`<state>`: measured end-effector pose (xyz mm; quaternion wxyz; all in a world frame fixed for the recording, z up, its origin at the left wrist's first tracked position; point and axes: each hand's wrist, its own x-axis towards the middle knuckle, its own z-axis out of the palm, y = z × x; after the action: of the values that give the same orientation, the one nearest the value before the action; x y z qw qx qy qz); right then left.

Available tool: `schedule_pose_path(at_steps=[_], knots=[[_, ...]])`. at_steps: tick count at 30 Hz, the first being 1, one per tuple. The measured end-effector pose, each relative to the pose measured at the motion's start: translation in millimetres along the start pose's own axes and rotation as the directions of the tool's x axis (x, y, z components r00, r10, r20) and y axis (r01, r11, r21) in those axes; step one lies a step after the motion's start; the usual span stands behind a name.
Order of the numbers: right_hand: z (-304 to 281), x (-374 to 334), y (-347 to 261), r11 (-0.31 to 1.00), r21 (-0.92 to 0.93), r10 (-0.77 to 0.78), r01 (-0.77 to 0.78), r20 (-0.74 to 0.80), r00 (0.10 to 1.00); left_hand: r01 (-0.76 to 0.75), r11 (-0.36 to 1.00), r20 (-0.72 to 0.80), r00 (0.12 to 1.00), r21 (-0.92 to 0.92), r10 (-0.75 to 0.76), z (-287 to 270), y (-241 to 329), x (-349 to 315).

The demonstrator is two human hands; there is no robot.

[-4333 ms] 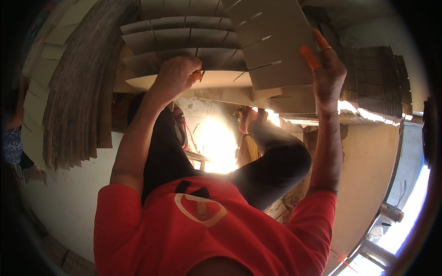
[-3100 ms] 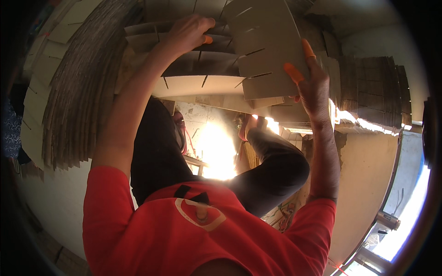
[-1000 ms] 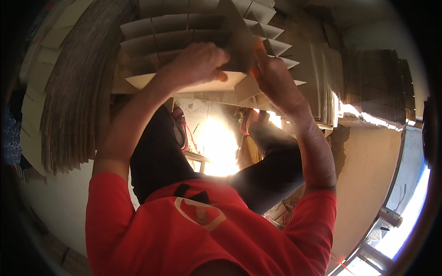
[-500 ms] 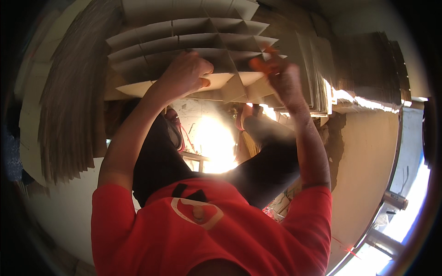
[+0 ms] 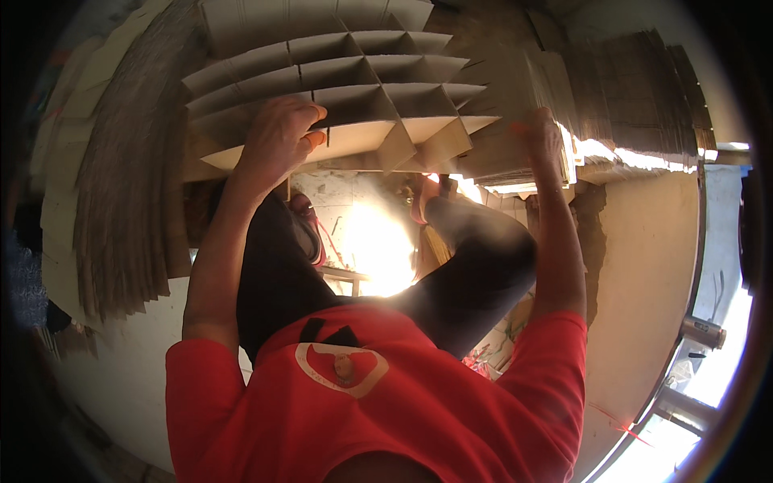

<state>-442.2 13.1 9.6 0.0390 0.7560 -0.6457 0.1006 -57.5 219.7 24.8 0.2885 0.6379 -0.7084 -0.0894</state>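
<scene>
Left hand: While the left hand [image 5: 278, 138] reached over the near side of the cardboard grid [image 5: 334, 72], its thumb and 1 finger, both in orange covers [image 5: 315, 140], stood a narrow gap apart at the upper edge of the front strip [image 5: 366, 138]; whether they pinched that edge, I could not tell.
Right hand: The right hand [image 5: 547, 143] was blurred and well apart from the left, at the near end of the upright cardboard sheets [image 5: 543, 80] beside the grid. How far open it was, and whether it gripped a sheet, I could not tell.
Grid: It lay ahead of the person, above the knees, with several long strips standing on edge, roughly in rows from left to right. 2 cross strips [image 5: 398, 149] ran through its right half, their near ends jutting past the front strip.
Left stack: A tall bank of cardboard [image 5: 129, 185] stood left of the grid, its lower edges uneven.
Right stack: More cardboard [image 5: 636, 101] stood in a bundle at the far right, beyond the right hand.
Person: A red shirt [image 5: 386, 419] and dark trousers [image 5: 475, 278] showed below, the knees spread.
Floor: Between the legs a patch of light [image 5: 377, 249] glared white.
</scene>
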Motion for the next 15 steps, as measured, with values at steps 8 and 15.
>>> schedule_pose_path(at_steps=[8, 15], knots=[[-90, -22, -63, 0.856, 0.490, 0.078, 0.164, -0.437, 0.896, 0.082, 0.990, -0.125, 0.987, -0.117, -0.096, -1, -17, -29], [-134, -51, -180, 0.603, 0.597, -0.435, 0.529, -0.310, 0.845, 0.047, 0.990, -0.125, 0.990, -0.131, -0.064, 8, -27, -36]])
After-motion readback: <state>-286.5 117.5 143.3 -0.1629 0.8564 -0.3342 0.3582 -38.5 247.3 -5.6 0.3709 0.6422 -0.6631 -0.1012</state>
